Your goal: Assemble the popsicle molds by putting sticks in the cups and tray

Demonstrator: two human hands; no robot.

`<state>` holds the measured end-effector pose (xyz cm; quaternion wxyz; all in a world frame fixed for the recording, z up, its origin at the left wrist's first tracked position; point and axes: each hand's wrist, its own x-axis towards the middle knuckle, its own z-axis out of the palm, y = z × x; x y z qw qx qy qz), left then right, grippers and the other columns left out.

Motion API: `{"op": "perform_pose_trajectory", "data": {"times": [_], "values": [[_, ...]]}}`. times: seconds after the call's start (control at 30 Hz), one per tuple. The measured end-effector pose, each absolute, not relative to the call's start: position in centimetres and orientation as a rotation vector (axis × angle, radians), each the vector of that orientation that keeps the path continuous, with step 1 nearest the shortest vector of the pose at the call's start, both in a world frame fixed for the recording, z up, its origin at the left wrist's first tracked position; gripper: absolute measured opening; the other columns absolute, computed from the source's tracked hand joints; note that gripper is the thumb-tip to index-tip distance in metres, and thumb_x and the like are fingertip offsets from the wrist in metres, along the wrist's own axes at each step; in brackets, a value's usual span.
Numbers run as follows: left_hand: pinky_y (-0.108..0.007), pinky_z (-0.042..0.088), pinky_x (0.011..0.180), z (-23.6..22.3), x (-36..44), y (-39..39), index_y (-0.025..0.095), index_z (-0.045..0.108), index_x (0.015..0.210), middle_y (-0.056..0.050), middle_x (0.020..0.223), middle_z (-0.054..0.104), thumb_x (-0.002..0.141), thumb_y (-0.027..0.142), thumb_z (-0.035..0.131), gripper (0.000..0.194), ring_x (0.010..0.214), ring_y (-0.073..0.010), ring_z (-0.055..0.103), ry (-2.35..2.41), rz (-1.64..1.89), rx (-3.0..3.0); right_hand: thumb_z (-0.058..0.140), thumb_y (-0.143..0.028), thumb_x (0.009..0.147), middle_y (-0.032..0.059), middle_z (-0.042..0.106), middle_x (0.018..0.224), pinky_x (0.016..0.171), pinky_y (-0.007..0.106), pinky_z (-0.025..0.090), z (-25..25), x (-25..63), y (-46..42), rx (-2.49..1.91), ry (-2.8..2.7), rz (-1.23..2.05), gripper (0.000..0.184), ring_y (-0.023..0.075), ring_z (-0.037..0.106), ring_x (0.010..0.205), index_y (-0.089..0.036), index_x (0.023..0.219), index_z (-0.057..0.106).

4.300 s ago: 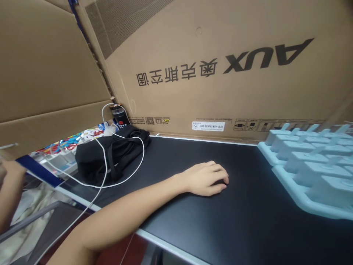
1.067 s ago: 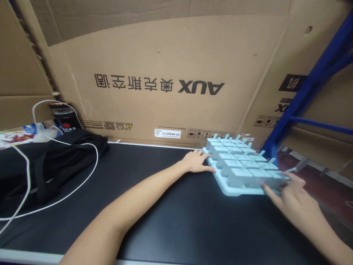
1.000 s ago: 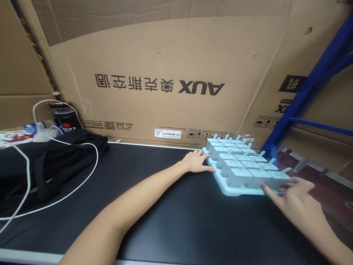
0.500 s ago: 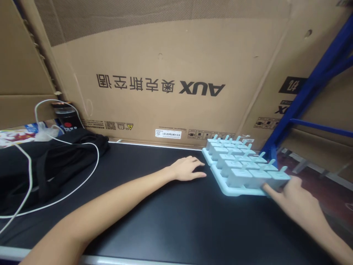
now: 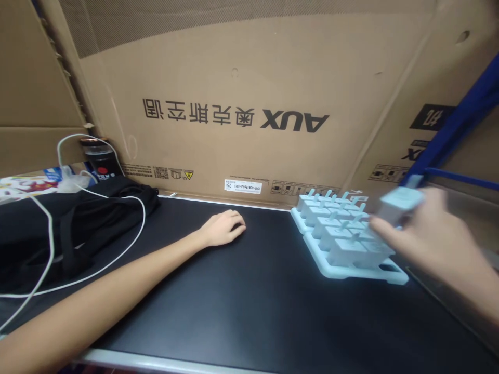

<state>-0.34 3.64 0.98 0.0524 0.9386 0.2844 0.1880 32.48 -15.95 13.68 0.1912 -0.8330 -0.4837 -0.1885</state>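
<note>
My right hand [image 5: 436, 231] is closed on a light-blue popsicle mold [image 5: 401, 201], a block-shaped cup with a stick handle on top. It is held in the air above the near right corner of a light-blue popsicle mold tray [image 5: 320, 261]. Several matching molds [image 5: 345, 252] stand in the tray with their handles up, and a vacant slot shows at the near right corner. Motion blurs the right hand. On the black tabletop [image 5: 241, 301], left of the tray, my left hand [image 5: 223, 228] rests with nothing in it, fingers loosely bent and thumb apart.
A large cardboard panel [image 5: 218, 150] stands along the back edge. To the left lie a black bag [image 5: 113, 218], a white cable [image 5: 142, 218] and a dark-labelled jar [image 5: 102, 161]. A blue metal frame [image 5: 460, 122] slants at the right.
My right hand has lifted the corner popsicle mold up out of the tray, leaving its slot bare. My left hand has drawn back leftward from the tray.
</note>
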Motion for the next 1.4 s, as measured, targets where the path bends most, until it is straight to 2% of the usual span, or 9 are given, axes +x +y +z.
{"op": "perform_pose_trajectory", "data": {"times": [0.17,0.37,0.43,0.6,0.8,1.0,1.17,1.27,1.4], "values": [[-0.037,0.050,0.082,-0.1,-1.4,6.4,0.025,0.049,0.116,-0.003,0.113,0.063,0.092,0.040,0.046,0.029,0.096,-0.0205,0.063,1.203,0.745,2.551,0.054,-0.044,0.076,0.0121,0.061,0.096,0.056,0.029,0.038,13.3,22.7,-7.7,-2.046,-2.191,-0.216,0.037,0.0237,0.061,0.075,-0.019,0.100,0.039],[-0.036,0.050,0.088,-1.4,-2.6,8.4,0.025,0.027,0.143,-0.007,0.127,0.057,0.083,0.022,0.049,0.065,0.099,-0.0189,0.063,1.115,0.841,2.419,0.052,-0.047,0.077,0.0161,0.057,0.117,0.070,0.040,0.048,9.5,18.1,-1.0,-1.910,-2.635,-0.154,0.046,0.0318,0.063,0.091,-0.015,0.110,0.048],[-0.036,0.050,0.089,-1.5,-2.9,8.8,0.025,0.036,0.141,-0.007,0.129,0.057,0.083,0.024,0.051,0.060,0.099,-0.0192,0.062,1.062,0.796,2.471,0.048,-0.054,0.080,0.0176,0.058,0.119,0.075,0.044,0.049,9.2,17.5,-0.2,-1.929,-2.669,-0.132,0.051,0.0337,0.062,0.095,-0.015,0.111,0.051],[-0.037,0.044,0.098,-0.9,-3.1,8.9,0.024,0.066,0.108,-0.003,0.114,0.067,0.091,0.034,0.047,0.027,0.109,-0.0221,0.059,0.931,0.661,2.661,0.045,-0.060,0.081,0.0182,0.064,0.111,0.081,0.045,0.049,9.2,16.8,0.8,-1.954,-2.705,-0.198,0.057,0.0345,0.063,0.100,-0.014,0.111,0.057],[-0.030,0.047,0.089,-0.3,-4.7,9.5,0.025,0.064,0.104,-0.002,0.110,0.066,0.091,0.031,0.046,0.022,0.104,-0.0191,0.059,1.138,0.566,2.678,0.047,-0.057,0.081,0.0202,0.068,0.101,0.078,0.044,0.049,9.8,16.4,2.0,-1.929,-2.666,-0.449,0.057,0.0361,0.065,0.095,-0.011,0.109,0.063],[-0.038,0.048,0.084,-0.4,-7.0,10.6,0.024,0.059,0.101,-0.007,0.112,0.064,0.093,0.029,0.040,0.022,0.102,-0.0256,0.060,1.522,0.615,2.548,0.051,-0.062,0.079,0.0190,0.068,0.103,0.079,0.043,0.049,9.6,14.9,3.2,-1.907,-2.670,-0.458,0.059,0.0354,0.064,0.097,-0.013,0.109,0.065],[-0.040,0.048,0.080,-0.1,-7.0,10.5,0.027,0.054,0.110,-0.006,0.111,0.066,0.097,0.043,0.033,0.030,0.098,-0.0273,0.063,1.659,0.640,2.430,0.056,-0.064,0.078,0.0205,0.059,0.122,0.087,0.042,0.047,8.7,13.4,4.5,-1.836,-2.712,-0.173,0.083,0.0341,0.059,0.108,-0.010,0.140,0.040],[-0.037,0.048,0.081,0.2,-6.9,10.1,0.029,0.053,0.116,-0.004,0.110,0.066,0.094,0.055,0.037,0.038,0.100,-0.0245,0.062,1.541,0.626,2.436,0.057,-0.051,0.082,0.0206,0.053,0.128,0.086,0.036,0.048,8.2,14.8,5.0,-1.807,-2.740,-0.101,0.066,0.0291,0.060,0.104,-0.008,0.131,0.046],[-0.038,0.046,0.089,0.2,-6.6,9.8,0.029,0.055,0.118,-0.004,0.120,0.060,0.084,0.065,0.050,0.050,0.112,-0.0258,0.055,1.326,0.574,2.551,0.061,-0.043,0.082,0.0200,0.051,0.128,0.093,0.042,0.044,7.1,18.0,5.1,-1.850,-2.767,-0.203,0.053,0.0325,0.054,0.113,-0.010,0.122,0.055]]}}
